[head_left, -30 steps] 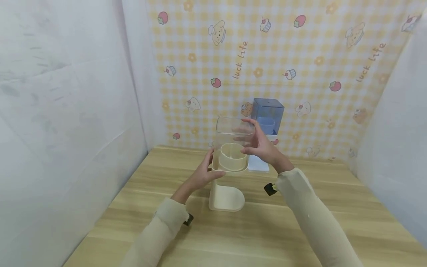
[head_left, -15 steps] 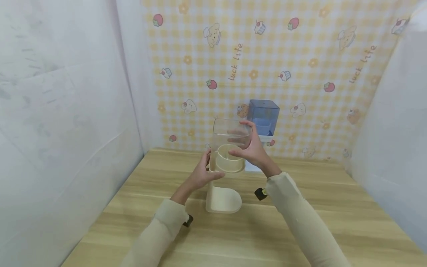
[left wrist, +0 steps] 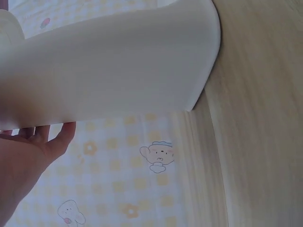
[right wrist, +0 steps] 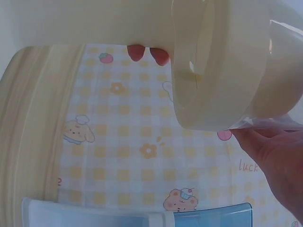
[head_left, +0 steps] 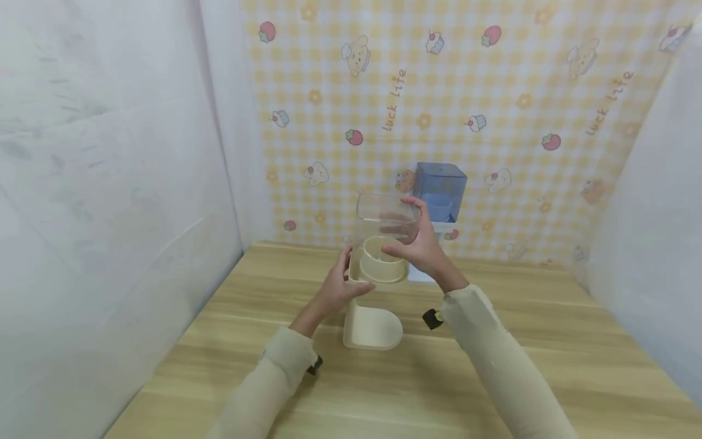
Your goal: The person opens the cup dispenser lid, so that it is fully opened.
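Left hand (head_left: pixel 336 286): curled around the left side of the cream stand, just under its round collar; thumb toward the viewer, fingertips (right wrist: pixel 136 52) peeking past the far side in the right wrist view.
Right hand (head_left: pixel 419 245): spread against the right wall of the clear container, thumb at the near face, fingers wrapped around its upper edge; gripping it.
Clear container (head_left: pixel 386 222): upright, between the two sets of fingers, lower end seated in or just over the collar; exact contact not discernible.
Cream stand (head_left: pixel 372 326): upright on the table, flat rounded foot below the left fingers, collar (right wrist: pixel 222 66) at fingertip height.
Blue dispenser (head_left: pixel 439 190): beyond the right fingers, close to the back wall, well apart from both hands.
Table (head_left: pixel 526 360): light wood grain, below both wrists.
Back wall (head_left: pixel 510 91): yellow check cloth with cartoon animals and strawberries, behind everything.
Sleeves (head_left: pixel 493 353): cream, covering both forearms up to the wrists.
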{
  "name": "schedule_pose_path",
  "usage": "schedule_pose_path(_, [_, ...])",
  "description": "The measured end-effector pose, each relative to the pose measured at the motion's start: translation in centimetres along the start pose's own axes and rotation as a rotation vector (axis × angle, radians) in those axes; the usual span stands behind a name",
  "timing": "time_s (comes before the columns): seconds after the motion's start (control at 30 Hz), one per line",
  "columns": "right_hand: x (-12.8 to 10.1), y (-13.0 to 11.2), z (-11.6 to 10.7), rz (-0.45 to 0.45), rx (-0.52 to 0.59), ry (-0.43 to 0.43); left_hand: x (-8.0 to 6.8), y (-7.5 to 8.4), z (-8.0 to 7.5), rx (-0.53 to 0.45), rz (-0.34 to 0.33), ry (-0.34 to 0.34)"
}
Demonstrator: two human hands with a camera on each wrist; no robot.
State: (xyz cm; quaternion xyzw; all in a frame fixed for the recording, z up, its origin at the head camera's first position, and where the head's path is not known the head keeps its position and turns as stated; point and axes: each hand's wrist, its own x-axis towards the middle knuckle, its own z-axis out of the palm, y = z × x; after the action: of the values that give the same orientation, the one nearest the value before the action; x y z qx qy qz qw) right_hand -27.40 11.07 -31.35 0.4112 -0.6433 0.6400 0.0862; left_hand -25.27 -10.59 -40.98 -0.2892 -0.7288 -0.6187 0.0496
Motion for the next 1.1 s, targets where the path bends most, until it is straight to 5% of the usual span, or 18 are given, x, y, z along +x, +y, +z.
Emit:
schedule_pose_path(0.23, [0.1, 0.3, 0.3, -0.022, 0.001, -0.006, 0.1, -0.3, 0.0, 0.071, 0.071, -0.024])
schedule_pose_path(0.53, [0.2, 0.6, 0.1, -0.082, -0.028, 0.021, -0.8, 2.9, 0.6, 0.048, 0.117, -0.005])
schedule_pose_path(1.1, [0.7, 0.3, 0.3, -0.153, -0.063, 0.021, -0.8, 3.2, 0.3, 0.08, 0.149, -0.001])
